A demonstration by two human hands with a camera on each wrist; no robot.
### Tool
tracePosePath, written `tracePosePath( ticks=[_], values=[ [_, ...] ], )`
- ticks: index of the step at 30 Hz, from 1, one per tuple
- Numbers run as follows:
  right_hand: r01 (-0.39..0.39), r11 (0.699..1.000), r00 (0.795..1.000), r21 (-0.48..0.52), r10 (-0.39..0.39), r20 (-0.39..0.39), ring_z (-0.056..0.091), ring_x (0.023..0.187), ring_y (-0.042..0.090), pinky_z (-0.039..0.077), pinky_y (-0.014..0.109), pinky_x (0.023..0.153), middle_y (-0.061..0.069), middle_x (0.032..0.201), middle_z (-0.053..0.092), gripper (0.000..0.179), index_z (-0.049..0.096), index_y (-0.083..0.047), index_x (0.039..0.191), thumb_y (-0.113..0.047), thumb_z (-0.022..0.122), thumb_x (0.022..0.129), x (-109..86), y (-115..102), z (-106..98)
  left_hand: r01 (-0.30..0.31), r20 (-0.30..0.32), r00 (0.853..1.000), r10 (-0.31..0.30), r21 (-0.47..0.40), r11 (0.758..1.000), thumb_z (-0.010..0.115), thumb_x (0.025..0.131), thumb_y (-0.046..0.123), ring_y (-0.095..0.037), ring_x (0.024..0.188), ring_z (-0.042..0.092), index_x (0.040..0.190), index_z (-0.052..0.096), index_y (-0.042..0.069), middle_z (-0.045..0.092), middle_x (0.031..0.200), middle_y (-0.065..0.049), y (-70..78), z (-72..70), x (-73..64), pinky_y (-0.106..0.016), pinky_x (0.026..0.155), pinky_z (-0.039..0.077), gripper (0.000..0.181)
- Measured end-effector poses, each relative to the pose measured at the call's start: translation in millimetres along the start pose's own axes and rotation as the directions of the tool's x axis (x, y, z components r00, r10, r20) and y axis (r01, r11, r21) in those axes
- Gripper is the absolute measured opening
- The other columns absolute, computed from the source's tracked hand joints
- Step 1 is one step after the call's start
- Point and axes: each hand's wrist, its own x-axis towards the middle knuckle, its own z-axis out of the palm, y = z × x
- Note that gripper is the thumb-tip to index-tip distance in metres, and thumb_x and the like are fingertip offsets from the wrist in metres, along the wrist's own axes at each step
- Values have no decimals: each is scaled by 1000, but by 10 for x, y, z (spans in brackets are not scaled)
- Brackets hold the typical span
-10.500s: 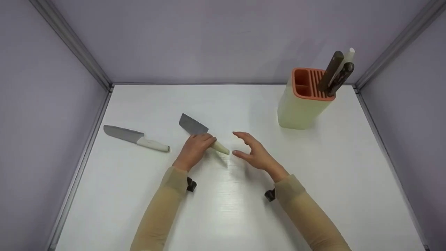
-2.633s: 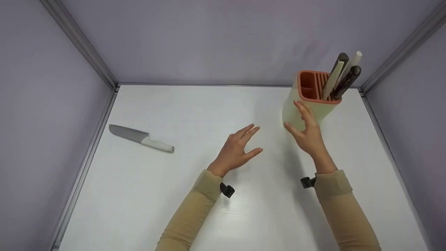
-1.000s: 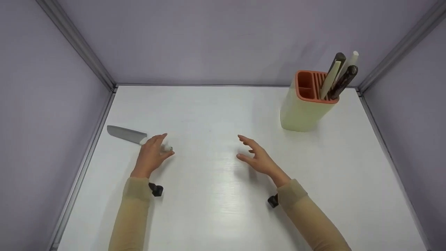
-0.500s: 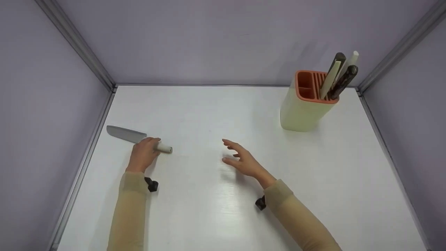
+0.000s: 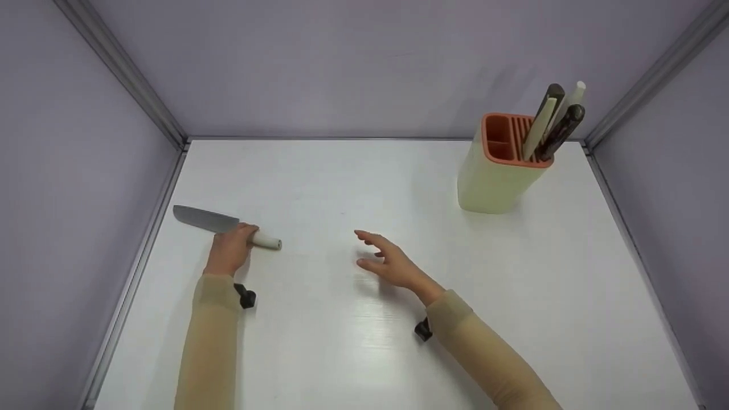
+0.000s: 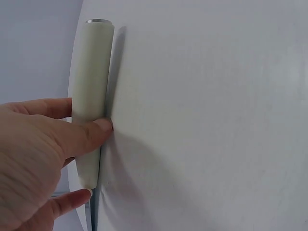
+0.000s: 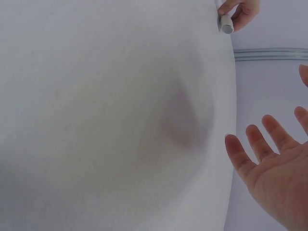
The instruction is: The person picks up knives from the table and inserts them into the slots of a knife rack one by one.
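Observation:
At the left of the head view lies a kitchen knife (image 5: 205, 218) with a grey blade and a white handle (image 6: 91, 82). My left hand (image 5: 229, 249) pinches that handle near the blade, thumb on one side and fingers on the other. The handle's butt end sticks out past the hand. My right hand (image 5: 393, 266) hovers over the middle of the table, fingers spread and holding nothing; its palm (image 7: 284, 183) shows in the right wrist view. A pale knife block (image 5: 492, 185) with an orange slotted top stands at the back right, holding several knives with dark and pale handles.
The white table (image 5: 342, 341) is bounded by grey-lilac panels at the back (image 5: 353, 68) and on both sides, with metal strips in the corners. The knife handles (image 5: 561, 131) in the block lean up to the right.
The cleaver my left hand held earlier has left the table; another pale handle shows in the block. My left hand has moved left and gripped the remaining knife's handle; my right hand has drifted left.

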Motion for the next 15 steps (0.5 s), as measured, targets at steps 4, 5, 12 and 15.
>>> tracePosePath(
  ticks=[4, 5, 12, 15],
  values=[
    [8, 1000, 1000, 0, -8, -2, 38, 134, 34, 38, 54, 103, 16, 151, 38, 65, 33, -15, 154, -33, 62, 98, 3, 2, -31, -28, -36, 999, 29, 34, 999, 63, 91, -7, -41, 107, 61, 117, 67, -2, 65, 112, -22, 8, -25, 14, -55, 93, 45, 26],
    [11, 1000, 1000, 7, -11, -4, 38, 134, 35, 38, 54, 103, 16, 151, 38, 64, 34, -16, 154, -32, 62, 99, 4, 0, -36, -33, -38, 999, 34, 37, 999, 63, 91, -7, -41, 105, 61, 115, 68, -2, 66, 110, -22, 15, -29, 18, -56, 92, 46, 25],
    [-6, 1000, 1000, 7, 6, 2, 37, 135, 34, 37, 54, 105, 15, 151, 38, 63, 33, -22, 154, -31, 62, 99, 2, -75, -71, -61, 0, 998, 61, 29, 998, 72, 87, 0, -37, 106, 60, 117, 68, 2, 67, 108, -17, 133, 29, 48, -58, 94, 41, 30],
    [-2, 1000, 1000, -4, 2, 0, 37, 135, 35, 38, 53, 104, 15, 151, 38, 65, 33, -20, 154, -36, 61, 98, 14, -33, -85, -101, -18, 995, 102, 45, 994, 75, 86, 6, -33, 103, 62, 118, 68, 5, 67, 108, -14, 230, 55, 54, -56, 97, 39, 33]
  ],
)
